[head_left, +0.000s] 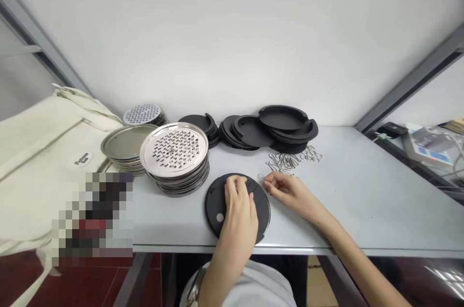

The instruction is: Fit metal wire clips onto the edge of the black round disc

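A round black plastic cover [216, 197] lies flat near the table's front edge, with a thin shiny rim at its right and a light round spot at lower left. My left hand [239, 210] rests on it, fingers bent and pressed on its upper middle; what is under the fingertips is hidden. Just right of the cover, my right hand [286, 191] pinches a small wire hook [261, 177], whose loop sticks out past thumb and forefinger. Behind that hand are a pile of wire hooks [282, 163] and a smaller group of wire rings [311, 153].
Left of the cover stands a stack of metal grater discs [176, 150], beside a stack of plain round plates [126, 142] and another grater stack [142, 114]. Black covers [282, 118] are piled by the wall. A cream cloth bag [43, 152] occupies the left; papers [427, 142] lie far right.
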The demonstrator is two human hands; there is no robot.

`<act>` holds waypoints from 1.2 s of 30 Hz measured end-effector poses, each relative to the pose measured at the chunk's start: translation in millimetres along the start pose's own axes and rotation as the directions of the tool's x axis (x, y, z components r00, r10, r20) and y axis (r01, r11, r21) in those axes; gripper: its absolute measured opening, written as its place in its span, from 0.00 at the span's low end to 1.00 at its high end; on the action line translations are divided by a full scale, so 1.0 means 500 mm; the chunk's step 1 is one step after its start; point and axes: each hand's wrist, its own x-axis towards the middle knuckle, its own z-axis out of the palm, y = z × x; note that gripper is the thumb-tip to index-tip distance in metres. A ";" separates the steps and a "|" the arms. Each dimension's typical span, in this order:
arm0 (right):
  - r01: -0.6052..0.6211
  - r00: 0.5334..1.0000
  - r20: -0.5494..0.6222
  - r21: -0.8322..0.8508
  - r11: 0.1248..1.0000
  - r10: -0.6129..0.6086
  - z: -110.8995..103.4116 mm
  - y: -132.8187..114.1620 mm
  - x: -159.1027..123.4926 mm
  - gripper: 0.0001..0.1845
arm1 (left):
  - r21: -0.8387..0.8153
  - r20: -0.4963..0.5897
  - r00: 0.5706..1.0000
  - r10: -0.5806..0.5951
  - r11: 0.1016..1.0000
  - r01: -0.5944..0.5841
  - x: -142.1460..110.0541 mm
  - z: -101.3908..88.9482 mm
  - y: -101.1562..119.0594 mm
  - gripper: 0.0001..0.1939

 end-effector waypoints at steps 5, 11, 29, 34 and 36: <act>0.063 0.997 0.057 -0.209 0.976 -0.052 0.008 -0.026 0.014 0.19 | 0.034 0.144 0.987 0.068 0.997 -0.073 0.018 -0.035 -0.017 0.12; 0.089 0.992 0.101 -0.200 0.976 -0.070 0.014 -0.036 0.020 0.20 | 0.164 0.212 0.972 0.103 0.977 -0.140 0.040 -0.040 -0.026 0.02; 0.196 0.937 0.326 -0.196 0.961 -0.124 -0.030 -0.050 0.055 0.12 | 0.170 0.163 0.974 0.160 0.967 -0.187 0.036 -0.028 -0.041 0.02; 0.239 0.935 0.322 -0.262 0.935 -0.148 -0.030 -0.058 0.062 0.16 | 0.167 0.152 0.972 0.177 0.965 -0.202 0.036 -0.029 -0.041 0.03; 0.279 0.935 0.300 -0.299 0.913 -0.187 -0.028 -0.061 0.066 0.18 | 0.165 0.152 0.972 0.178 0.965 -0.203 0.036 -0.028 -0.042 0.03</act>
